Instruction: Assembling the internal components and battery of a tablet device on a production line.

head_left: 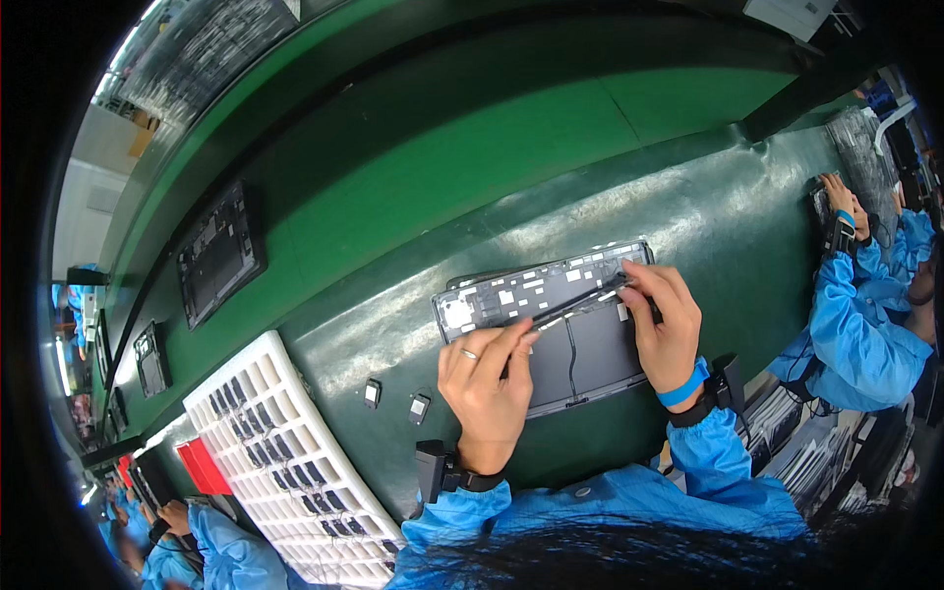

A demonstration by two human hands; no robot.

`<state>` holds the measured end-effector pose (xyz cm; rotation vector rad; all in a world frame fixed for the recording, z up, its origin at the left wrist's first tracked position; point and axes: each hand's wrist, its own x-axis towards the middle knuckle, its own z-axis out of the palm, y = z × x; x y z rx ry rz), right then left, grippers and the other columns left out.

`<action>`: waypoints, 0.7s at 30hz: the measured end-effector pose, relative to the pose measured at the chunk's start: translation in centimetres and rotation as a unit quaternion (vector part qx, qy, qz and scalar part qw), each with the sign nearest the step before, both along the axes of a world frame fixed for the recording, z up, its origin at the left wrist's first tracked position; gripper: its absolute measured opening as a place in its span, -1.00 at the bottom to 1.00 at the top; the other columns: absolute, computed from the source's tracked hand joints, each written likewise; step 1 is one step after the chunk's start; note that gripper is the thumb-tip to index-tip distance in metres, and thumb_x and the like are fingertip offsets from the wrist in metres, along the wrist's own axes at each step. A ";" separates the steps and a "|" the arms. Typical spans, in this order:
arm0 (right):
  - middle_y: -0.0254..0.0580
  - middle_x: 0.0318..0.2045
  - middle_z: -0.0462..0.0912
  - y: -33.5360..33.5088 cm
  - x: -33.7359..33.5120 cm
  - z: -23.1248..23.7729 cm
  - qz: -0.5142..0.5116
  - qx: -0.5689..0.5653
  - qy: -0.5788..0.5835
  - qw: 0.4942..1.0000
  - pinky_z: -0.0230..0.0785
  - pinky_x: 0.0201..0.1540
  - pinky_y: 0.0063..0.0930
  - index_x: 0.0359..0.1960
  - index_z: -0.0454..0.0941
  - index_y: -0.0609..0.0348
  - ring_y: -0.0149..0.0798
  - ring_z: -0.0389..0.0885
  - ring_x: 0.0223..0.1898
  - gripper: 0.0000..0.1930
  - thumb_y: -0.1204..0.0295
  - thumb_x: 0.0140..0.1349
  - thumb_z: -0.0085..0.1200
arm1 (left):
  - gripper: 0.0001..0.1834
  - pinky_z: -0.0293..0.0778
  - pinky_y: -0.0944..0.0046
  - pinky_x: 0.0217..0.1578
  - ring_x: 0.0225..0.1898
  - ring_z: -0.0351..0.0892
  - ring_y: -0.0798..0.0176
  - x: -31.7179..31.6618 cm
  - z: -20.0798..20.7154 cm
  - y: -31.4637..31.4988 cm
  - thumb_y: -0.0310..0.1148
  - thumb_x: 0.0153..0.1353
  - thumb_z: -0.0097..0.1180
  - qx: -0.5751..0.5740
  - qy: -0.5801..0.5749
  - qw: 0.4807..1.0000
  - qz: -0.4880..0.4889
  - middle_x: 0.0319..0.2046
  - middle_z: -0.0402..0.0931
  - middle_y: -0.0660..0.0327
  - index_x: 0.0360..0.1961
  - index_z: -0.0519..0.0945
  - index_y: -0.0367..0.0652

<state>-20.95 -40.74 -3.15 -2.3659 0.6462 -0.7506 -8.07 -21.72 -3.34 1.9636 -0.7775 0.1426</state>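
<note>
On the green desk (pixel 708 206), just in front of the person, lies an open grey device shell (pixel 560 334), with a white compartment tray (pixel 285 452) to its left and two small loose parts (pixel 393 400) between them. Across the shell's upper half runs a thin dark strip (pixel 575 300); the right hand (pixel 667 329) pinches its far end while the fingers of the left hand (pixel 487 379) press together on its near end. Seating it well probably calls for keeping it taut and level, then pressing it down evenly along its length.
</note>
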 end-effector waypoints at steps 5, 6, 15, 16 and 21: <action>-0.14 -0.02 0.66 -0.1 0.9 1.0 0.034 0.023 0.044 0.998 0.48 -0.03 -0.27 0.25 0.74 0.14 -0.13 0.63 -0.18 -0.54 0.61 0.30 0.38 | -0.78 0.43 0.13 -0.11 -0.28 0.62 0.11 1.4 -0.3 0.3 -0.40 0.19 0.55 0.089 -0.002 0.996 0.013 -0.37 0.72 0.25 -0.12 0.87 -0.12; -0.15 0.01 0.65 -0.1 1.1 1.1 0.062 -0.023 0.055 0.996 0.48 -0.06 -0.27 0.26 0.74 0.11 -0.12 0.62 -0.20 -0.53 0.61 0.29 0.39 | -0.69 0.41 0.14 -0.09 -0.28 0.61 0.13 1.5 -0.3 0.3 -0.37 0.19 0.56 0.087 0.011 0.996 0.019 -0.37 0.72 0.26 -0.02 0.85 -0.09; -0.17 -0.16 0.70 0.6 2.1 1.2 0.027 -0.038 0.020 0.999 0.49 -0.07 -0.23 0.11 0.82 0.06 -0.07 0.60 -0.17 -0.62 0.54 0.23 0.45 | -0.60 0.40 0.11 -0.04 -0.25 0.59 0.12 1.7 -0.9 1.0 -0.46 0.23 0.51 0.090 0.027 0.995 -0.023 -0.32 0.69 0.23 0.12 0.80 -0.06; -0.17 -0.16 0.70 0.5 2.1 1.2 0.025 -0.035 0.023 0.999 0.49 -0.07 -0.23 0.11 0.82 0.06 -0.07 0.60 -0.17 -0.62 0.54 0.23 0.45 | -0.60 0.40 0.11 -0.04 -0.25 0.59 0.12 1.8 -0.9 1.0 -0.46 0.23 0.51 0.093 0.031 0.995 -0.025 -0.32 0.69 0.23 0.12 0.80 -0.06; -0.18 -0.23 0.71 -0.1 2.4 0.8 0.046 -0.010 0.024 0.999 0.48 -0.09 -0.21 0.11 0.82 0.10 -0.06 0.60 -0.18 -0.62 0.55 0.23 0.44 | -0.61 0.39 0.13 0.00 -0.20 0.61 0.12 2.1 -0.5 0.8 -0.47 0.27 0.47 0.077 0.053 0.995 -0.037 -0.25 0.68 0.19 0.14 0.80 -0.10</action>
